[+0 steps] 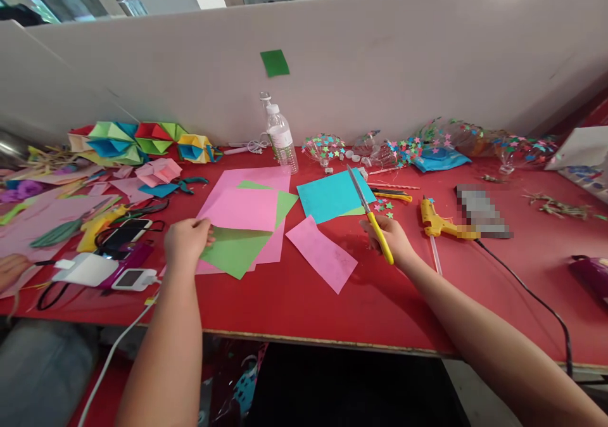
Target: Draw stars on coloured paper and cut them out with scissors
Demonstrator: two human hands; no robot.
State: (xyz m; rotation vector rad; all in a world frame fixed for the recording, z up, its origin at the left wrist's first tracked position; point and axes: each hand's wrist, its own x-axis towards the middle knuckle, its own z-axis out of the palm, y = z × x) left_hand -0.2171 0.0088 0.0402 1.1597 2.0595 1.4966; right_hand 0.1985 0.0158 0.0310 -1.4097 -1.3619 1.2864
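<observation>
My right hand [390, 237] is closed round the yellow handles of a pair of scissors [368, 211], whose blades point up and away over a blue paper sheet [332, 196]. My left hand [186, 240] pinches the left edge of a stack of pink and green paper sheets [247, 224] lying on the red table [332, 300]. A loose pink paper strip [322, 253] lies between my two hands.
A water bottle [281, 137] stands behind the papers. A yellow glue gun [439, 223] with a black cord lies right of the scissors. Folded paper shapes [137, 140], phones and chargers [118, 256] crowd the left; star-covered plastic pieces [418, 145] line the back. A white partition [380, 59] closes the far side.
</observation>
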